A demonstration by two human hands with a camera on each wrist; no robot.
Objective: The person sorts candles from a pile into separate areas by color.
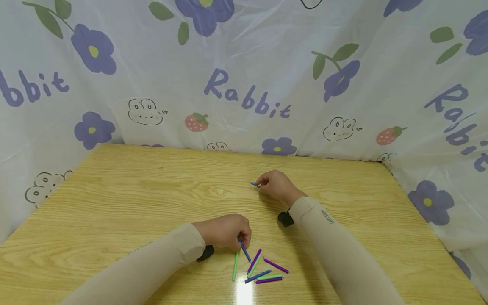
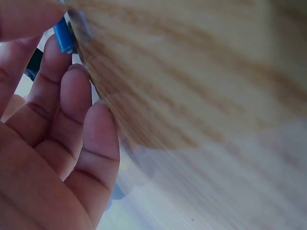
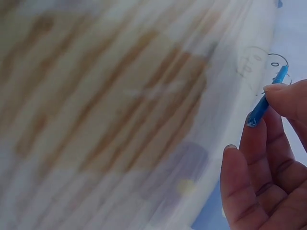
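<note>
Near the far middle of the table, my right hand (image 1: 277, 186) pinches a thin blue candle-like stick (image 3: 267, 101) between thumb and fingertips. One end of it points left in the head view. Closer to me, my left hand (image 1: 228, 231) pinches another blue candle-like stick (image 1: 245, 250), which slants down toward the loose pile. In the left wrist view only a short blue end (image 2: 63, 34) shows between thumb and index finger. Just below the left hand lies a green stick (image 1: 235, 267).
Several similar sticks lie loosely at the near edge: a purple stick (image 1: 276, 265) to the right, a blue stick (image 1: 258, 276) crossing others, and more purple and green ones. The wooden table (image 1: 171, 182) meets a printed curtain (image 1: 244, 55) at the back and sides.
</note>
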